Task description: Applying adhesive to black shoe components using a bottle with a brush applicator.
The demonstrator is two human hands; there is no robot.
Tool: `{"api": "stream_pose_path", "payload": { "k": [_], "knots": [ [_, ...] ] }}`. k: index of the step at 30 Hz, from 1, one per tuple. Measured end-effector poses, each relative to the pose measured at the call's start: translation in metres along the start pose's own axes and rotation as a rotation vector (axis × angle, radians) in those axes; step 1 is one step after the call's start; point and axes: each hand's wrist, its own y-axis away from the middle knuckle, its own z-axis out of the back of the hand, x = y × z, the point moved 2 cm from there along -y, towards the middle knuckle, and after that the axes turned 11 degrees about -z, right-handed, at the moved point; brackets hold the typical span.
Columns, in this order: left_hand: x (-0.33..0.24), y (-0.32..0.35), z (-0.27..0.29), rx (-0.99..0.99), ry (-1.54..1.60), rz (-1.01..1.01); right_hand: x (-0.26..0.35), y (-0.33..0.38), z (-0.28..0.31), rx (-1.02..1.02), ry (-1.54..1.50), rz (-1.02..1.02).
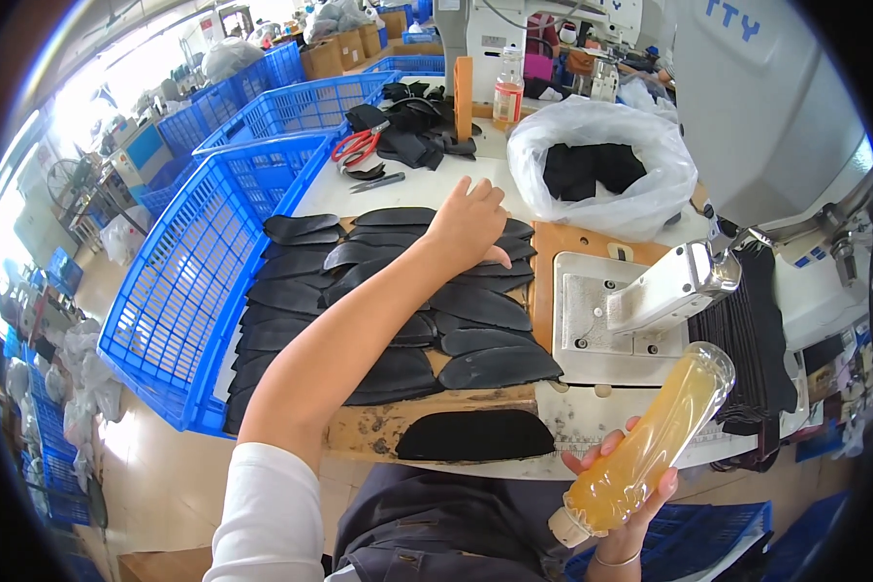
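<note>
Resting palm-down on the overlapping black cut pieces [398,291], the left hand [468,225] is stretched forward with its fingers loosely spread and flat; nothing is gripped by it. The pieces are laid in staggered rows, each one lapped over the next, which keeps every edge exposed and reachable from the front of the white work table [398,184]. One single black piece [475,435] is set apart at the near edge, closest to the body.

A clear plastic bottle [650,441] of amber liquid is held in the right hand [623,495], fingers wrapped closed around its lower body. The bottle is tilted, its pale cap end pointing down toward the person and its base raised toward the sewing machine [757,107]. It is held clear of the table, just in front of the machine's metal arm [674,286] and base plate [592,320].

Packages and containers:
- A translucent white plastic bag [601,175], mouth open, sits behind the base plate; dark material is visible inside it.
- A second small bottle [507,95] with pale orange liquid stands upright at the far side of the table.
- Red-handled scissors [357,147] lie beside a loose heap of black offcuts [417,131].
- Blue lattice crates [204,281] are ranged along the left edge of the table, directly beside the rows.
- Brown cartons [344,50] are stacked in the background.
- Blue lettering is carried on the machine's grey housing; a ruled scale is printed along the table's near edge.
</note>
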Motion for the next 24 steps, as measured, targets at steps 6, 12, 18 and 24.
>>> {"api": "stream_pose_path", "payload": {
  "k": [6,12,18,24],
  "knots": [
    [-0.012,0.062,0.097,-0.024,0.399,0.12,0.002,-0.005,-0.005,0.005,0.067,0.112],
    [-0.096,0.174,0.129,-0.299,0.737,0.063,0.002,-0.021,-0.045,0.061,0.307,0.305],
    [-0.125,0.219,0.095,-0.515,0.606,0.081,-0.026,-0.038,-0.099,0.279,0.718,0.42],
    [-0.135,0.228,0.082,-0.691,0.627,0.174,-0.047,-0.057,-0.133,0.597,1.242,0.515]
  ]
}}
